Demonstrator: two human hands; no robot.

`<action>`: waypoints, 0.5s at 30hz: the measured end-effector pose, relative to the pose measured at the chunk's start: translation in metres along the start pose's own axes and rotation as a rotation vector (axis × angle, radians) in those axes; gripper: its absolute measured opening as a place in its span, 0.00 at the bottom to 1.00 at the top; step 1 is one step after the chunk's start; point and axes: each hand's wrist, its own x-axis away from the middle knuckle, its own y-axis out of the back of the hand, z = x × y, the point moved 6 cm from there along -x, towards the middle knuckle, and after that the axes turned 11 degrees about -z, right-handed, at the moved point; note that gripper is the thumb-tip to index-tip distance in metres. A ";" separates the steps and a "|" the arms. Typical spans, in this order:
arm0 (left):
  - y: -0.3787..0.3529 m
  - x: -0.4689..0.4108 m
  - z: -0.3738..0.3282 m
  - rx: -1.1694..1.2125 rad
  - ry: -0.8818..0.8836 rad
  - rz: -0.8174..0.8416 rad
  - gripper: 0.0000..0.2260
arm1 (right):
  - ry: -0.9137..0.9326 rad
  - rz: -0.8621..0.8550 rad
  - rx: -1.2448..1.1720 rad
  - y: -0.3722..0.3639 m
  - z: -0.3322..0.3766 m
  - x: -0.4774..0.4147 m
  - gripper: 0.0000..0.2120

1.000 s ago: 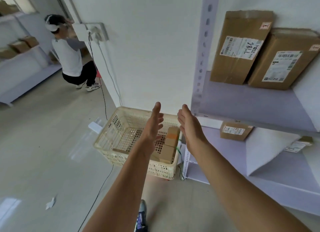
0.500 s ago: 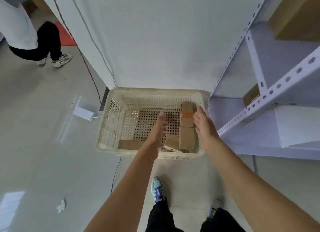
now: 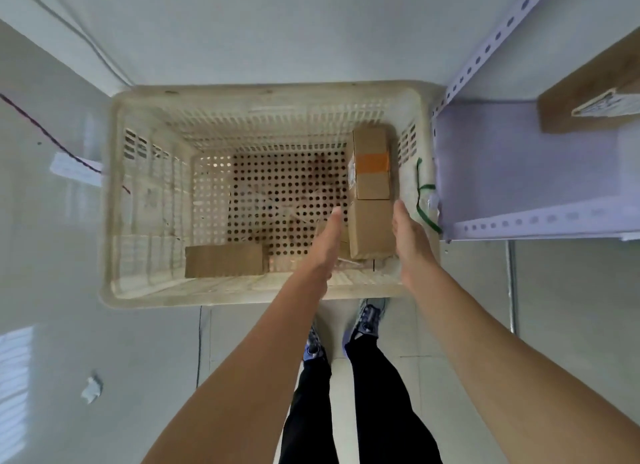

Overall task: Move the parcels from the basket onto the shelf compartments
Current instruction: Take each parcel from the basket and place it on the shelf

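Basket (image 3: 152, 200): rectangular, cream plastic, slotted walls, round-hole perforated bottom. It stands on a glossy tiled floor (image 3: 69, 325) against a white wall.

Parcels (all plain brown cardboard, all inside the basket):
- Near box (image 3: 372, 228): oblong, at the basket's right side close to its near wall.
- Taped box (image 3: 372, 162): oblong, with an orange tape band across its middle. It lies along the basket's right wall, just beyond the near box and end to end with it.
- Flat box (image 3: 223, 260): low and rectangular, against the basket's near wall, left of centre.

Left hand (image 3: 327, 242): inside the basket, at the near box's left edge. Fingers (image 3: 335, 218) are straight and together, gripping nothing.

Right hand (image 3: 410, 238): at the near box's right edge, palm facing the left hand. Fingers (image 3: 400, 211) are straight, gripping nothing. Contact with the box cannot be confirmed for either hand.

Shelf (image 3: 519, 166): smooth pale board on perforated metal angle posts, immediately right of the basket. One labelled carton (image 3: 585, 96) sits at its far right.

A green strap (image 3: 424, 200) hangs at the basket's right rim.
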 end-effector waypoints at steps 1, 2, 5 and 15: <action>-0.005 -0.015 0.003 -0.003 0.022 -0.002 0.41 | -0.013 0.009 -0.004 -0.004 -0.004 -0.010 0.34; -0.010 -0.029 0.005 -0.004 0.040 0.001 0.41 | -0.024 0.009 -0.005 -0.008 -0.010 -0.021 0.33; -0.027 -0.065 0.009 0.003 0.066 0.015 0.39 | -0.019 -0.016 0.015 -0.016 -0.022 -0.055 0.32; -0.056 -0.120 0.024 0.068 0.133 0.017 0.39 | -0.104 -0.091 -0.026 -0.030 -0.046 -0.100 0.34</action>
